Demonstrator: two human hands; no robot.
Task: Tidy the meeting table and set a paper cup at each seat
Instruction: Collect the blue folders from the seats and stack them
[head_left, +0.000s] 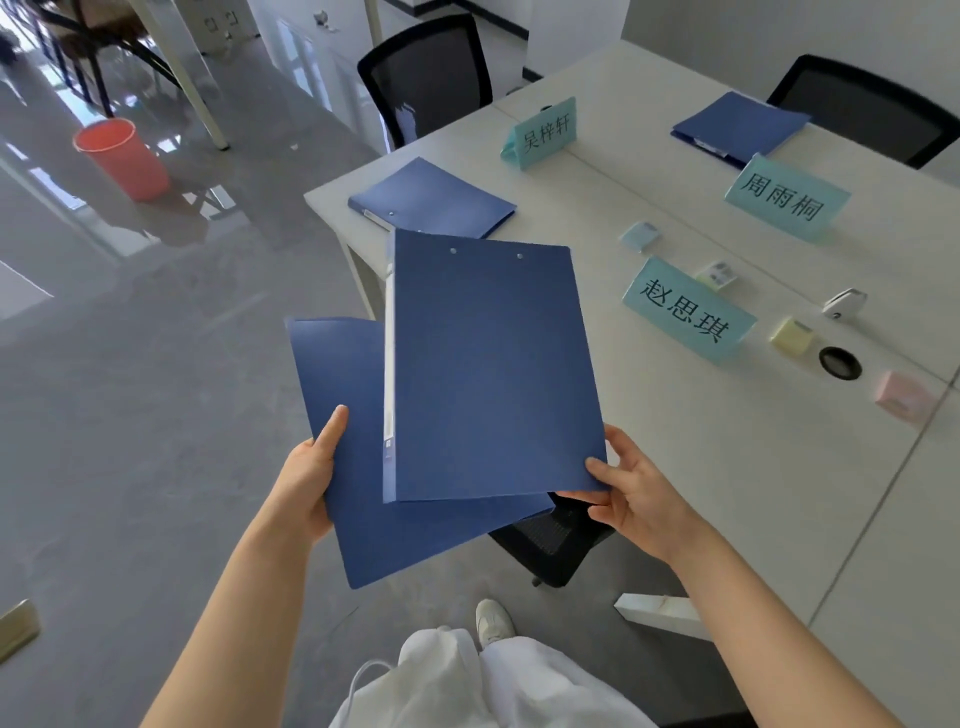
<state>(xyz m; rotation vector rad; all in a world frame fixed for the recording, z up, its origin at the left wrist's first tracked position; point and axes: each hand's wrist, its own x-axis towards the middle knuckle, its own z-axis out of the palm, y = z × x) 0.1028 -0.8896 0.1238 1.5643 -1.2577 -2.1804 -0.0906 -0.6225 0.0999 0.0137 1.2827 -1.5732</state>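
My left hand (306, 480) pinches the lower folder (363, 467), my right hand (631, 493) the upper folder (493, 364), both off the tabletop (727, 467). Two folders, name cards and sticky pads remain there; I see no paper cups yet.

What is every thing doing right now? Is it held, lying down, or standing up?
Upper folder: closed, held by right hand.
Lower folder: closed, held by left hand.
Near table folder: closed, lying flat.
Far table folder: closed, lying flat.
Name cards: standing.
Red bin: upright.
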